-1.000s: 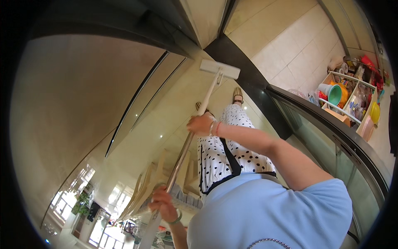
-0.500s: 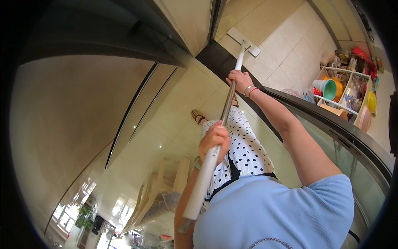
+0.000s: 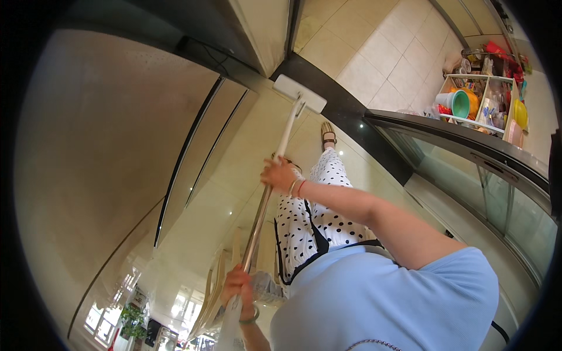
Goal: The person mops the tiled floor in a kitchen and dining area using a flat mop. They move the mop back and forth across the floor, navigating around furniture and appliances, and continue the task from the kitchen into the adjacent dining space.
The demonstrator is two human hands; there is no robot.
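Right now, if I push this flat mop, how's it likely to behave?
Its straight, metallic-looking pole is probably stiff. The flat white mop head may swivel at its narrow joint, and could slide easily over the glossy floor.

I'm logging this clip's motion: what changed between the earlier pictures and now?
Since half a second ago, the mop head has come back from the pale tiles to the near edge of the dark threshold. The left hand and right hand swung down and left in view; both still grip the pole.
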